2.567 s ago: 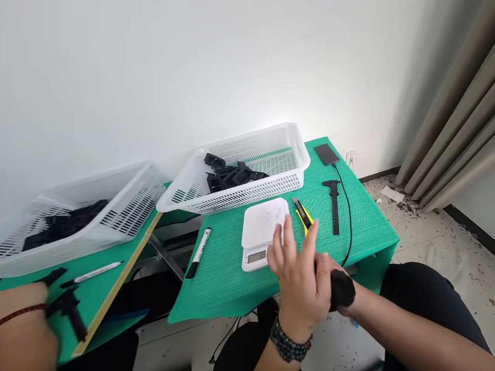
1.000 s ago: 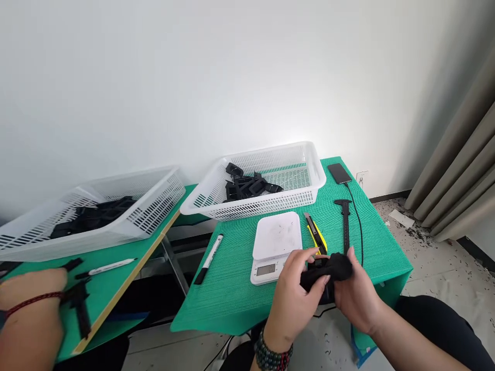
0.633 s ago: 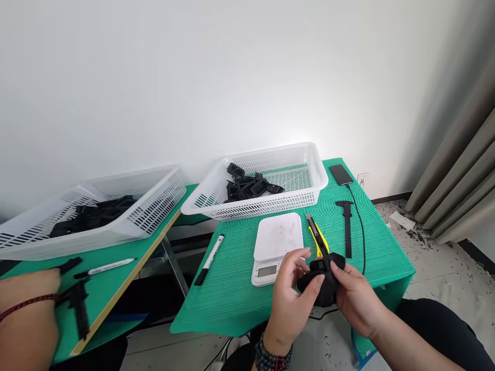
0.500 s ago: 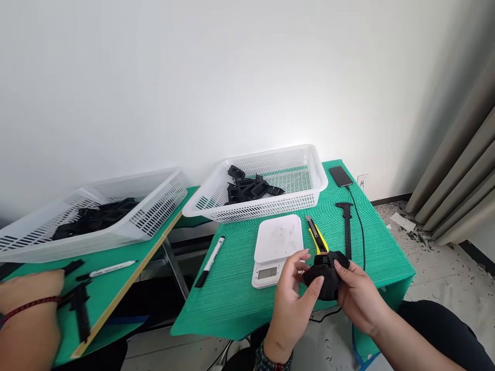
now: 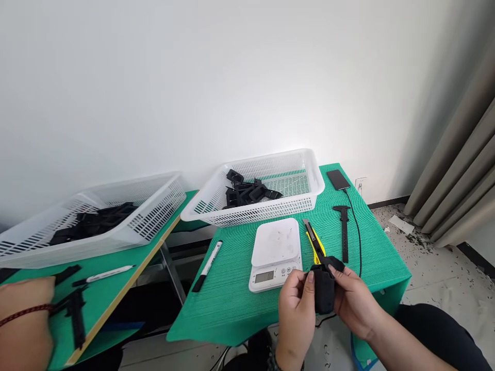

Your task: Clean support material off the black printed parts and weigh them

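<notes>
Between my two hands is a black plastic part (image 5: 324,291), blocky below with a flap-like piece at its upper right. My left hand (image 5: 299,304) grips its left side, thumb on top. The fingers of my right hand (image 5: 350,291) pinch the upper right piece. Just beyond the part lies a yellow utility knife (image 5: 316,245), its lower end hidden behind the part. A white digital scale (image 5: 276,252) stands left of the knife, bare on top except for dark specks. To the right rests a black caliper (image 5: 344,234).
A white basket (image 5: 266,215) of black parts stands at the back, near a phone (image 5: 337,180) on a cable. A marker (image 5: 207,266) lies left of the scale. On the neighbouring table are another basket (image 5: 127,234), a pen (image 5: 110,273) and a co-worker's hand (image 5: 27,299).
My hands have turned the black part, so its blocky side now faces me. My left fingers have closed in on it. The view has shifted slightly.
</notes>
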The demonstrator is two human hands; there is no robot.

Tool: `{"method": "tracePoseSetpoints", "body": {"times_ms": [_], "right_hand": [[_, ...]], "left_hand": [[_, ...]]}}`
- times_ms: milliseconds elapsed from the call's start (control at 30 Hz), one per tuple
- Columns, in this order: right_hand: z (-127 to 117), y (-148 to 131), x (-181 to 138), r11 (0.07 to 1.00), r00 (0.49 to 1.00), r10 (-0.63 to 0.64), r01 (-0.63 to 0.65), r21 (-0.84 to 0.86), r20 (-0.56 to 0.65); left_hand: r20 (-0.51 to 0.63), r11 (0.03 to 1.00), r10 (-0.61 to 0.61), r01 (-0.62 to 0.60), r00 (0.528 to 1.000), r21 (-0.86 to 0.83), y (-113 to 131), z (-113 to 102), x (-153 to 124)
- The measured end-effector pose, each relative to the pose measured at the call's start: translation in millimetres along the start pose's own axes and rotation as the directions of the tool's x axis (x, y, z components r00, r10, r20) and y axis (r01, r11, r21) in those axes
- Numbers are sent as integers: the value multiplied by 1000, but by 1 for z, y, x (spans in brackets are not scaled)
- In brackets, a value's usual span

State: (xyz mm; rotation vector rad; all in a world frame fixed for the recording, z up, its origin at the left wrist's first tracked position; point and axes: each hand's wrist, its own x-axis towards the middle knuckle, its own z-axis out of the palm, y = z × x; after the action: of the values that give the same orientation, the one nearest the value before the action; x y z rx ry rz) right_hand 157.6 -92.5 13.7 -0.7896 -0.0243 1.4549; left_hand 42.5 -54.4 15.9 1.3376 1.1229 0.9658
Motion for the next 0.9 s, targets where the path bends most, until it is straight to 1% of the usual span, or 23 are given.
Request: {"method": "tracePoseSetpoints", "body": {"times_ms": [100, 200, 267, 367, 433, 500, 567, 667, 733, 800, 900], "right_hand": [[0, -2, 0, 999, 1000, 4, -4, -34, 5], [-1, -3, -2, 997, 999, 51, -51, -57, 3], [-2, -3, -4, 993, 997, 79, -78, -84, 15], [-4, -1, -4, 989, 997, 78, -75, -125, 24], [-5, -1, -3, 988, 997, 66, -62, -145, 28], [-5, -2, -1, 987, 998, 61, -56, -152, 33], [-4, -5, 0, 988, 997, 64, -58, -144, 42], [-3, -9, 0, 988, 992, 90, -78, -135, 87], [-4, -9, 0, 989, 988, 94, -78, -125, 125], [-5, -8, 0, 993, 986, 74, -59, -101, 152], [-8, -9, 1, 996, 982, 47, -33, -80, 181]], "left_hand": [[36, 1000, -1, 1, 999, 5, 4, 0, 1], [93, 999, -26, 30, 995, -40, 5, -1, 2], [150, 994, -64, 77, 987, -78, 2, -3, 3], [245, 980, -138, 169, 960, -110, -5, -6, 5], [268, 972, -165, 202, 949, -118, -9, -7, 6], [241, 972, -155, 191, 958, -134, -12, -6, 7], [181, 971, -133, 164, 974, -172, -14, -4, 7], [94, 945, -141, 162, 985, -283, -12, -1, 7], [66, 916, -166, 179, 984, -359, -9, 0, 7], [65, 880, -186, 195, 981, -432, -6, 0, 6], [107, 807, -204, 229, 973, -544, -2, 1, 4]]}}
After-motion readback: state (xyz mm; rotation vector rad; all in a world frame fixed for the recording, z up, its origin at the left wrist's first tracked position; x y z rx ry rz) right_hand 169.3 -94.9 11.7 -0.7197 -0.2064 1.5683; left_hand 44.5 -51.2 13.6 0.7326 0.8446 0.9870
